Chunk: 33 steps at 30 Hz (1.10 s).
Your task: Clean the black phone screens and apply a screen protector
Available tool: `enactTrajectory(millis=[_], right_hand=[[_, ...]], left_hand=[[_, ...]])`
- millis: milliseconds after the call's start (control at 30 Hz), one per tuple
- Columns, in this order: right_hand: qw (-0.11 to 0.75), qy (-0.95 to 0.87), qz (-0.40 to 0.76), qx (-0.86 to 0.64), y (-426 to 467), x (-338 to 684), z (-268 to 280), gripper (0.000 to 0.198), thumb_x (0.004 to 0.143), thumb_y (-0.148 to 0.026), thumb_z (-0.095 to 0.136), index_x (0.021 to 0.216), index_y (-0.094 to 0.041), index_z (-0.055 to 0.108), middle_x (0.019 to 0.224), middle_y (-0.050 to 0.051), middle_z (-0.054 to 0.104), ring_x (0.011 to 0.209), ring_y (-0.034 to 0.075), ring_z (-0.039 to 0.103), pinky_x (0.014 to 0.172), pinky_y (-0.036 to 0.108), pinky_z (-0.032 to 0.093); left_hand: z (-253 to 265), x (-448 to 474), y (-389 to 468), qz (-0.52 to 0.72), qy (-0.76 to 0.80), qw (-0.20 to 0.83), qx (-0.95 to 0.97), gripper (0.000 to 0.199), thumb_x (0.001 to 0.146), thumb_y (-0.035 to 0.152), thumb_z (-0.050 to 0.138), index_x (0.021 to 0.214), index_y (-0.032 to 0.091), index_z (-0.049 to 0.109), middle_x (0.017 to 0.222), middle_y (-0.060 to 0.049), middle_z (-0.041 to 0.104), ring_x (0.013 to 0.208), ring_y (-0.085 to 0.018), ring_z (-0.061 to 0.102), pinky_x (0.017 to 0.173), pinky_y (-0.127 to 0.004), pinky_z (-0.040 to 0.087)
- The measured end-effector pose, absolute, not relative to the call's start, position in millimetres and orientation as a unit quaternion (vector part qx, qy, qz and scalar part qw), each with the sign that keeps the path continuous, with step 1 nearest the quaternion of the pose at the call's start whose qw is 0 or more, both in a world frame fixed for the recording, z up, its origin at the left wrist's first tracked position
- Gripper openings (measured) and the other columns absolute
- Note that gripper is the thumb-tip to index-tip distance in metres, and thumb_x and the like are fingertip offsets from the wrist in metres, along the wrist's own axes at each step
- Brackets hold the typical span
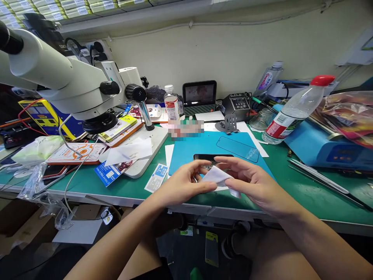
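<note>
Between both hands, over the front edge of the bench, is a small folded white cloth or wipe [216, 175]. My left hand [186, 181] pinches its left side with the thumb in front. On the other side my right hand [247, 179] grips it between thumb and fingers, and a corner hangs below the thumb. Just behind the fingers a black-screened phone [204, 157] lies on a blue sheet [189, 146], mostly hidden by the hands. A clear glass screen protector with a dark outline [237, 148] rests on the same sheet, further right.
A microscope [67, 77] overhangs the left side. Tweezers [323, 181] lie at right, near a tilted red-capped bottle [294, 112] and a blue machine [314, 147]. A small bottle [171, 104], a screen device [199, 95] and a soldering station [236, 107] stand at the back.
</note>
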State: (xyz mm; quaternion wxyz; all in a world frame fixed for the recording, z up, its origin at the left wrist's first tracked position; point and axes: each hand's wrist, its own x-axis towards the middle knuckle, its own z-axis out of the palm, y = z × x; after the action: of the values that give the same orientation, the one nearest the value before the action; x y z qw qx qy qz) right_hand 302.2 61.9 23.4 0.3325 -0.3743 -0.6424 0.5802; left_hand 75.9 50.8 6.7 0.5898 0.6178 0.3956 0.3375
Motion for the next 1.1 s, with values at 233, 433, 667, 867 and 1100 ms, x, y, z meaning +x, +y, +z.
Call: enactTrajectory(millis=[233, 433, 667, 867, 1100], right_hand=[[0.240, -0.642, 0.603, -0.408, 47.7, 313.7, 14.1, 0.068, 0.087, -0.045, 0.073, 0.148, -0.029, 0.051, 0.107, 0.007, 0.069, 0.079, 0.016, 0.063, 0.062, 0.028, 0.049], [0.211, -0.706, 0.543, -0.402, 65.0, 294.6, 22.1, 0.048, 0.089, -0.047, 0.069, 0.131, -0.024, 0.067, 0.093, 0.004, 0.070, 0.079, 0.018, 0.061, 0.067, 0.031, 0.046], [0.314, -0.818, 0.249, -0.413, 122.6, 273.5, 44.2, 0.018, 0.091, -0.037, 0.063, 0.083, -0.023, 0.070, 0.095, 0.005, 0.068, 0.092, 0.023, 0.063, 0.084, 0.037, 0.046], [0.301, -0.902, 0.096, -0.296, 116.8, 288.8, -4.2, 0.014, 0.096, -0.019, 0.056, 0.095, -0.022, 0.069, 0.108, 0.005, 0.073, 0.106, 0.023, 0.064, 0.091, 0.042, 0.048], [0.206, -0.941, -0.002, -0.270, 82.3, 310.4, -28.6, 0.041, 0.101, -0.033, 0.056, 0.140, -0.019, 0.056, 0.143, 0.009, 0.062, 0.136, 0.029, 0.052, 0.112, 0.055, 0.040]], left_hand=[[17.5, 78.9, 29.2, 0.306, 0.437, 0.454, 0.713, 0.011, 0.090, 0.026, 0.066, 0.089, 0.019, 0.074, 0.083, 0.000, 0.071, 0.075, -0.015, 0.058, 0.067, -0.026, 0.040], [27.2, 73.3, 42.0, 0.294, 0.424, 0.350, 0.782, 0.025, 0.092, 0.025, 0.064, 0.117, 0.022, 0.071, 0.088, -0.002, 0.074, 0.078, -0.017, 0.064, 0.069, -0.028, 0.046], [45.5, 64.1, 106.6, 0.266, 0.396, 0.024, 0.878, 0.022, 0.098, 0.021, 0.057, 0.118, 0.019, 0.067, 0.101, -0.007, 0.074, 0.090, -0.021, 0.070, 0.075, -0.032, 0.052], [15.3, 53.5, 92.7, 0.158, 0.307, -0.114, 0.931, 0.028, 0.103, 0.017, 0.044, 0.092, 0.018, 0.070, 0.094, -0.005, 0.072, 0.084, -0.019, 0.068, 0.068, -0.030, 0.052], [-12.2, 71.8, 59.6, 0.169, 0.341, -0.004, 0.925, 0.044, 0.108, 0.037, 0.037, 0.135, 0.006, 0.054, 0.142, -0.016, 0.060, 0.135, -0.025, 0.055, 0.116, -0.036, 0.043]])
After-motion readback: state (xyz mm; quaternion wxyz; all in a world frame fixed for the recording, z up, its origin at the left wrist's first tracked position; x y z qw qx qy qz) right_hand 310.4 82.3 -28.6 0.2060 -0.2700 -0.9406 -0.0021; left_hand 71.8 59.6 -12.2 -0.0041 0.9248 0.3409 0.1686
